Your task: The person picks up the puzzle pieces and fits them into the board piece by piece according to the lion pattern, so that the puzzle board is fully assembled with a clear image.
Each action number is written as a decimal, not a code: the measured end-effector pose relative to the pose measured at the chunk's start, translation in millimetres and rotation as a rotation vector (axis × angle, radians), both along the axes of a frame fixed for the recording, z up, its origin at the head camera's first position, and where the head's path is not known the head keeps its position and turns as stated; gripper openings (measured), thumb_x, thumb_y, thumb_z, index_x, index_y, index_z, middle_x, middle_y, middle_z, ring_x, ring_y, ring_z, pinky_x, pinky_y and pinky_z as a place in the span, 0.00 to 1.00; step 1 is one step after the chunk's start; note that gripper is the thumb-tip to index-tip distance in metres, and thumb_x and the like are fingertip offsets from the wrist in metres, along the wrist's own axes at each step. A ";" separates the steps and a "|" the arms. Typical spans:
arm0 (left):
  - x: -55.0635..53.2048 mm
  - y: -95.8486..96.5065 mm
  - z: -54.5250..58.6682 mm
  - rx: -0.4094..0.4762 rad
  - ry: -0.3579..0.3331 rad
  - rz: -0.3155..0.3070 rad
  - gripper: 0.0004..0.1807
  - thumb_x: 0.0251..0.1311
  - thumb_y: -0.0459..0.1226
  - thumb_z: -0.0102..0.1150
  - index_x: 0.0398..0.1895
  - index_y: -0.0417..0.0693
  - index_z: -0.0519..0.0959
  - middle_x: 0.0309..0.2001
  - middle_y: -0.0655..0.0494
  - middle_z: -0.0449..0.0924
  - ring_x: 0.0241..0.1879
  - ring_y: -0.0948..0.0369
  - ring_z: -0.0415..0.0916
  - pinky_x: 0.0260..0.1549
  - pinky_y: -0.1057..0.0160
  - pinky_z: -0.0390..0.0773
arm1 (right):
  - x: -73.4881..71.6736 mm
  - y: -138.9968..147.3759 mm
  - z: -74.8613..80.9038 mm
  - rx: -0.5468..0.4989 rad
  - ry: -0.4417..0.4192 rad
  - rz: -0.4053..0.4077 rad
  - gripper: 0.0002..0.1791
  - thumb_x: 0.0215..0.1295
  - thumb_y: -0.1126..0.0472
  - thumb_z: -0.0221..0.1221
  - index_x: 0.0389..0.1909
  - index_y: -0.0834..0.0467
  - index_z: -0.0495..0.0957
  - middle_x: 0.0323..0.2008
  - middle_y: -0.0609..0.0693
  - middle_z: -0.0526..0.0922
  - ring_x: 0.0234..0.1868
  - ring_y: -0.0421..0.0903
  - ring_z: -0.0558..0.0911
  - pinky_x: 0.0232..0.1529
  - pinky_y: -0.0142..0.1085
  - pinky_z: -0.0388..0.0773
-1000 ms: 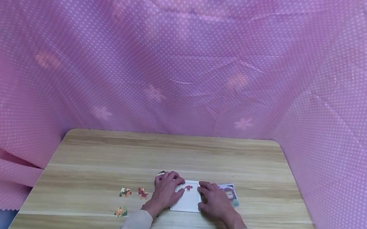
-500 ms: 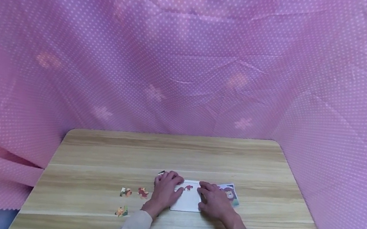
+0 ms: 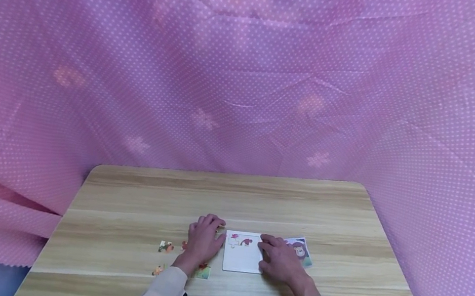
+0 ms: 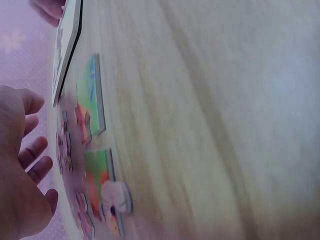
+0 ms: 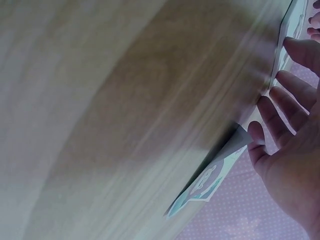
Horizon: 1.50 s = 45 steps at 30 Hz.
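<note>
A white puzzle tray (image 3: 241, 261) lies mid-table with a pink-and-white jigsaw piece (image 3: 234, 238) in its upper left corner. Just right of that one is a red jigsaw piece (image 3: 246, 242). My left hand (image 3: 203, 240) is left of the tray, over loose pieces; in the left wrist view its fingers are relaxed and hold nothing. A green-edged jigsaw piece (image 4: 92, 97) shows beside it there. My right hand (image 3: 282, 262) rests at the tray's right edge, its spread fingertips (image 5: 282, 75) against the rim in the right wrist view.
A picture card with a lion (image 3: 299, 251) lies partly under my right hand, one corner lifted in the right wrist view. Loose jigsaw pieces lie to the left, among them an orange-and-green piece (image 3: 166, 247) and a yellowish piece (image 3: 158, 269). Pink dotted cloth (image 3: 245, 93) surrounds the table.
My left hand has moved left off the tray, uncovering the pink-and-white piece in its corner and a green piece near my wrist. The right hand stays at the tray's edge.
</note>
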State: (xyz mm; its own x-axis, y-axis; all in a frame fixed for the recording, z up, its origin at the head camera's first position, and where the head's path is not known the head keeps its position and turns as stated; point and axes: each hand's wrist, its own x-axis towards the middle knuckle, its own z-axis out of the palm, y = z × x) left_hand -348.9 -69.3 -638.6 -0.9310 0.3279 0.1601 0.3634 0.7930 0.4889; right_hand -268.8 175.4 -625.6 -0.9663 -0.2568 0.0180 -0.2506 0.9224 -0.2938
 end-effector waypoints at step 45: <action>11.1 4.1 -8.4 -0.119 -0.083 0.201 0.25 0.58 0.52 0.60 0.56 0.53 0.77 0.54 0.52 0.71 0.56 0.53 0.64 0.55 0.45 0.60 | 13.5 24.6 -7.4 -0.021 -0.023 0.061 0.29 0.57 0.49 0.63 0.60 0.52 0.76 0.68 0.49 0.69 0.65 0.53 0.71 0.60 0.52 0.70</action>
